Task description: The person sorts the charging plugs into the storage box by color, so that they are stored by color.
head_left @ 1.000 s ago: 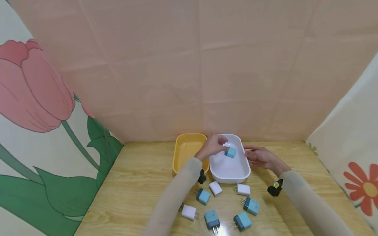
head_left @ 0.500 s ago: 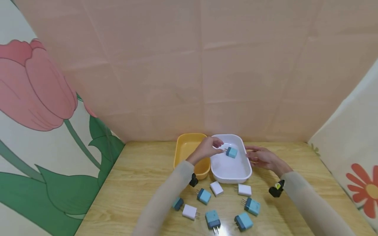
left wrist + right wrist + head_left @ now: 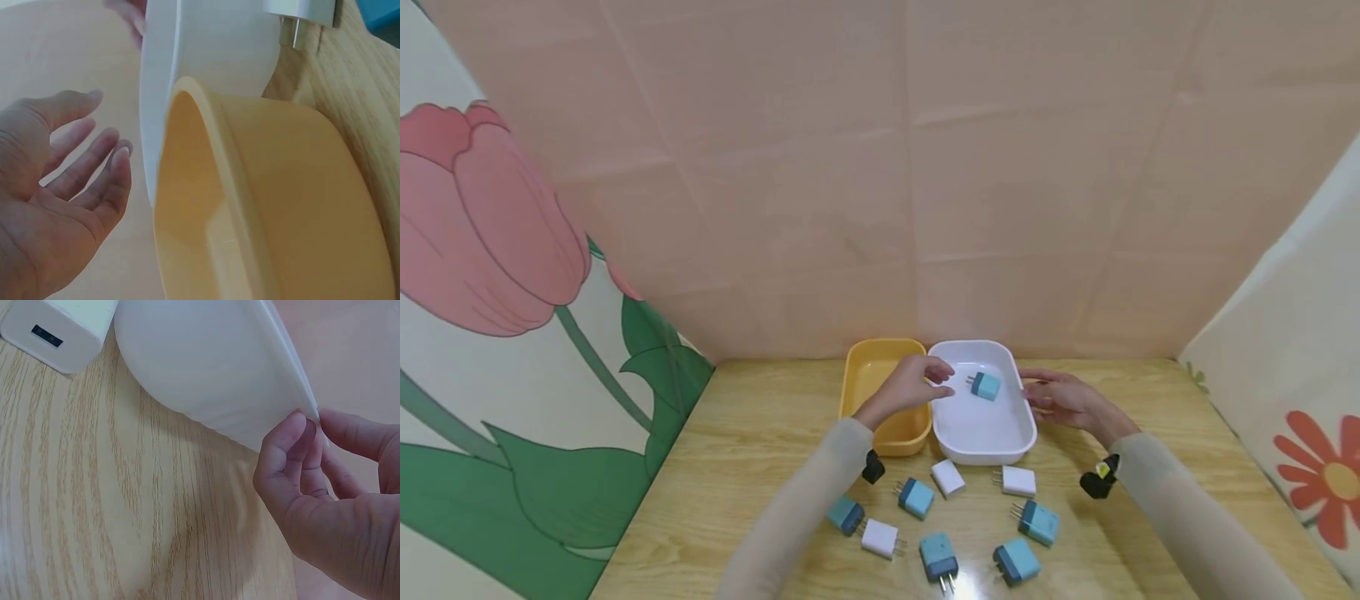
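My left hand [image 3: 910,385] hovers over the seam between the yellow tray [image 3: 847,387] and the white tray [image 3: 985,440], fingers loosely bent and holding nothing. In the left wrist view the left hand [image 3: 69,187] has a gap between thumb and fingers. A blue charger plug [image 3: 987,386] lies inside the white tray, prongs pointing left. At that tray's right side my right hand [image 3: 1067,402] holds the rim. The right wrist view shows the right hand [image 3: 331,481] with its fingertips on both sides of the white rim [image 3: 303,384].
On the wooden table [image 3: 730,467], in front of the trays, lie several blue plugs [image 3: 1018,561] and white plugs [image 3: 880,538]. One blue plug [image 3: 846,515] lies beside my left sleeve. A beige cloth wall [image 3: 820,208] stands right behind the trays.
My left hand has let go of the blue plug in the white tray and drawn back leftward toward the yellow tray. The right hand stays at the white rim.
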Available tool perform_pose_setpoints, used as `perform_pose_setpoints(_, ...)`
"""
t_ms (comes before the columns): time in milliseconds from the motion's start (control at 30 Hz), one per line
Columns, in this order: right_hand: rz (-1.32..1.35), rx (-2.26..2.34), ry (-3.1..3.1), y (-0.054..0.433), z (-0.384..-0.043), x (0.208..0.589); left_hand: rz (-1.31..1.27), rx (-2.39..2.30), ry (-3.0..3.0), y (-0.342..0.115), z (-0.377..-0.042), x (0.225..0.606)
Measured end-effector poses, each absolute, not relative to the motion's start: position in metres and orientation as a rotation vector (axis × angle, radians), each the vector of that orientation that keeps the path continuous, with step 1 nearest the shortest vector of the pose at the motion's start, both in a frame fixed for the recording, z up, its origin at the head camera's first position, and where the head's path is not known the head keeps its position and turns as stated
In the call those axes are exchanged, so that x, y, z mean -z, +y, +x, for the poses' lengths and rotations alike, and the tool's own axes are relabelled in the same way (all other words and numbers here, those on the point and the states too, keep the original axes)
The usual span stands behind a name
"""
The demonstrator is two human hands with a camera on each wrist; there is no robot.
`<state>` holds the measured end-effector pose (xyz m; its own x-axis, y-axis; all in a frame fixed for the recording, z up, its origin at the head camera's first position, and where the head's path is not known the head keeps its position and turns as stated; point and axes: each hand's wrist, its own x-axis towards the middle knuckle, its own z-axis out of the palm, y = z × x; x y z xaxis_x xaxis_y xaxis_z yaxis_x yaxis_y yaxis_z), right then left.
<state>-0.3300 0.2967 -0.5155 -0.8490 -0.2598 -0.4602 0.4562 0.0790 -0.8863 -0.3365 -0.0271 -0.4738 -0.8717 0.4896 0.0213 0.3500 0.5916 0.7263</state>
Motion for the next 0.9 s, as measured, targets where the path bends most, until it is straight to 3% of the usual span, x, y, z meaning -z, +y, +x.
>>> perform_pose_setpoints(900, 0.213, 1.773, 1.882, 0.292, -0.333, 0.514, 0.801, -1.199, 2.614, -0.092, -0.312, 0.481)
